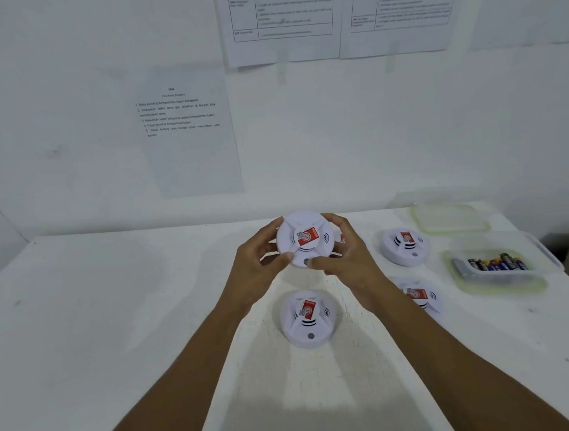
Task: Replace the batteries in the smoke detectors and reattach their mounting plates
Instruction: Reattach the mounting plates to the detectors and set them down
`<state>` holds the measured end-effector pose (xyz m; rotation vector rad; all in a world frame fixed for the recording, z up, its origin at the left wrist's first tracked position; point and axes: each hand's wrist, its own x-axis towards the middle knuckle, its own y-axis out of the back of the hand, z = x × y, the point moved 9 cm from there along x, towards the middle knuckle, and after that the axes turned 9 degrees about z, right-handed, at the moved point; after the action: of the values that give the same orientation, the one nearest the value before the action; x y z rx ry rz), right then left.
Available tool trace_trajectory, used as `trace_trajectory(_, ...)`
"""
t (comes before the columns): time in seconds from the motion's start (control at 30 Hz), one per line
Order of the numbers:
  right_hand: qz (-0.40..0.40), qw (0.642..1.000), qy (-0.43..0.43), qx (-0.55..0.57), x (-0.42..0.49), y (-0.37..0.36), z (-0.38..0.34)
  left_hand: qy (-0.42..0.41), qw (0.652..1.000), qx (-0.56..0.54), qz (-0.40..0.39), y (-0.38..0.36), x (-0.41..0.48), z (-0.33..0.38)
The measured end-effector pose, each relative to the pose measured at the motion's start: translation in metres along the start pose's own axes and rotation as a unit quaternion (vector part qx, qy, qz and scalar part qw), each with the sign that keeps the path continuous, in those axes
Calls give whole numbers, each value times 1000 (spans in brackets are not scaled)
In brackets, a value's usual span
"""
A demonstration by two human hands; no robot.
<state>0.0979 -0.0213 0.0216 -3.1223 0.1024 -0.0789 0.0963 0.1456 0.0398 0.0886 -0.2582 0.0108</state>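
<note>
A round white smoke detector [304, 239] with a red sticker is held up above the table, face toward me. My left hand [259, 262] grips its left rim and my right hand [346, 254] grips its right rim, thumb near the grey button. Three more white detectors lie face up on the white table [114, 333]: one [307, 318] just below my hands, one [405, 246] to the right, one [421, 298] partly behind my right forearm. A red sticker of another detector peeks out behind my right hand.
A clear plastic container [497, 270] holding several batteries sits at the right, its lid [450, 218] lying behind it. Printed sheets [186, 127] hang on the white wall. The table's right edge runs close to the container.
</note>
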Motion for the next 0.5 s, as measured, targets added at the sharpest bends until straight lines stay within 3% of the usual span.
trace_trajectory(0.27,-21,1000,14,-14,-6,0,2,-5,1000,10,5,2,-10,4)
trace_trajectory(0.5,-51,991,69,-103,-9,4,-9,-4,1000,30,0,6,-14,6)
